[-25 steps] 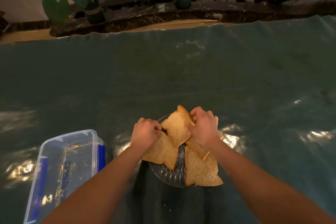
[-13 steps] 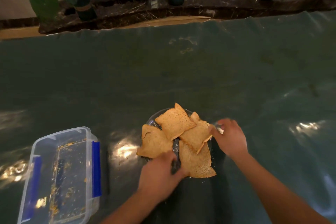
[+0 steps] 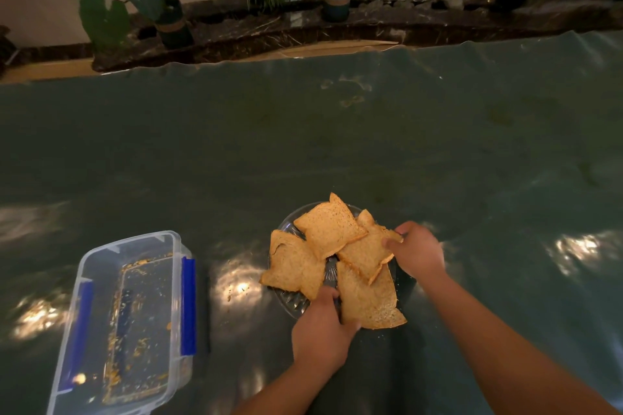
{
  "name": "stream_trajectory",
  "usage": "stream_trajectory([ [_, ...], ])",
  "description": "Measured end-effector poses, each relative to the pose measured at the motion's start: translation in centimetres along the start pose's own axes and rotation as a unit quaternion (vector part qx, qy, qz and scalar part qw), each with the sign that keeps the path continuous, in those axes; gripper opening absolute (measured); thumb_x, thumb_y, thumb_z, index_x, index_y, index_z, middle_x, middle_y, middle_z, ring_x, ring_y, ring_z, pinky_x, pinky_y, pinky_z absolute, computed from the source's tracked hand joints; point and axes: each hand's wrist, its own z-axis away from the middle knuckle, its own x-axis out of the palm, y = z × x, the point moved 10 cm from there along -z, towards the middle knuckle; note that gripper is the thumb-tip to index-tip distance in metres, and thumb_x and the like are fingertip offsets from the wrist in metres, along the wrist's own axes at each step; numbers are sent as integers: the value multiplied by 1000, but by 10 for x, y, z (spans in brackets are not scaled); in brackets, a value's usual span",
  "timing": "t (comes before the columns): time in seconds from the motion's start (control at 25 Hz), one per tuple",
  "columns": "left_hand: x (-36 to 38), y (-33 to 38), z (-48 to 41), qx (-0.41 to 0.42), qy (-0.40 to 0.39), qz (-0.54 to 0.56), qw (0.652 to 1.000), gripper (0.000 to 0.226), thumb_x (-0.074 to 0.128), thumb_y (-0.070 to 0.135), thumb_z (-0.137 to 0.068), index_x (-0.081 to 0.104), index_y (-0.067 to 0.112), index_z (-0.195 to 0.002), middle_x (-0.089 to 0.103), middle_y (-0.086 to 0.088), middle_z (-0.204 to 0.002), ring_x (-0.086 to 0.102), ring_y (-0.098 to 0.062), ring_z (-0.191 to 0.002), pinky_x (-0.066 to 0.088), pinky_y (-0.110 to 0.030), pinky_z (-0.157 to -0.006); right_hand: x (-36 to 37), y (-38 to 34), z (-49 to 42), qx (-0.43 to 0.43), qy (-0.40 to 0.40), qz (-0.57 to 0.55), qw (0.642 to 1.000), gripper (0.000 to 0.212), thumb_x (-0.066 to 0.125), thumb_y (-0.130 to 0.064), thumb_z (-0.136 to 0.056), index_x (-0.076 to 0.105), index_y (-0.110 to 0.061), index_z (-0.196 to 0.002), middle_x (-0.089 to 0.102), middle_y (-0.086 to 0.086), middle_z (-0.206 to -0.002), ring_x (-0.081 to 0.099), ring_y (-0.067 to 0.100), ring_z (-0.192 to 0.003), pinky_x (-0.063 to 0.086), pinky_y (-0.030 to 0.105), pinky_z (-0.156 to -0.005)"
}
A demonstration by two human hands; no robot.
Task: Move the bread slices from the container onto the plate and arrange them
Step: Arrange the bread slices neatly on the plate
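Several brown bread slices lie fanned and overlapping on a clear glass plate (image 3: 292, 304) near the table's front edge. The far slice (image 3: 328, 225) rests on top, and another slice (image 3: 294, 264) overhangs the plate's left rim. My left hand (image 3: 322, 330) is at the near rim, fingers closed on the edge of the near slice (image 3: 369, 301). My right hand (image 3: 419, 254) is at the right rim, its thumb pressing on the right slice (image 3: 365, 251). The clear plastic container (image 3: 135, 240) with blue clips stands to the left and holds only crumbs.
A green, glossy, wrinkled cloth (image 3: 337, 145) covers the table, with bright reflections around the plate. Beyond the far edge runs a dark stone ledge (image 3: 387, 23) carrying potted plants (image 3: 337, 0). Crumbs lie on the cloth between container and plate.
A second ago both hands were on the far slices. My left hand has come to the near edge of the plate, my right hand to the right edge. The slices lie more spread out.
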Motion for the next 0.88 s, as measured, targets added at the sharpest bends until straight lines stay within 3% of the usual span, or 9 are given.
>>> stream_trajectory([
  [0.12, 3, -3, -2, -40, -10, 98, 994, 37, 75, 36, -72, 50, 30, -99, 60, 11, -80, 62, -11, -80, 51, -33, -71, 0, 1, -1, -2, 1, -1, 1000, 23, 72, -31, -80, 65, -17, -98, 67, 3, -94, 54, 20, -75, 38, 29, -62],
  [0.32, -21, -35, -14, -89, -1, 259, 962, 26, 73, 7, -71, 64, 23, -88, 67, -4, -83, 68, -20, -76, 60, -47, -75, 5, 3, 0, 2, -7, 3, 1000, 23, 69, -32, -81, 64, -20, -100, 64, 2, -95, 53, 19, -76, 38, 29, -62],
  [0.52, -50, -50, -26, -77, 38, 225, 970, 26, 69, 5, -73, 69, 29, -83, 69, 4, -83, 68, -15, -74, 60, -40, -73, 5, 5, 5, 10, 0, 9, 1000, 17, 66, -35, -82, 61, -25, -94, 63, -3, -87, 53, 18, -73, 36, 28, -59],
  [0.6, -54, -48, -29, -56, 54, 197, 977, 27, 67, 7, -75, 69, 33, -81, 68, 11, -85, 66, -7, -76, 57, -25, -68, 5, 4, 8, 8, -4, 8, 1000, 14, 65, -35, -83, 60, -25, -92, 61, -5, -83, 54, 19, -73, 38, 28, -60],
  [0.68, -54, -42, -29, -23, 62, 142, 988, 28, 66, 9, -76, 70, 35, -87, 66, 15, -89, 61, 2, -78, 43, -8, -62, 5, 3, 10, 4, -12, 6, 1000, 11, 63, -34, -84, 57, -26, -89, 59, -7, -77, 54, 19, -73, 39, 29, -62],
  [0.88, -55, -42, -32, -3, 69, 115, 991, 31, 66, 10, -77, 74, 29, -99, 64, 15, -99, 57, 3, -86, 38, -7, -70, 2, 8, 21, 44, -10, -66, 997, 12, 64, -34, -81, 54, -30, -76, 55, -16, -69, 54, 13, -68, 40, 30, -60],
])
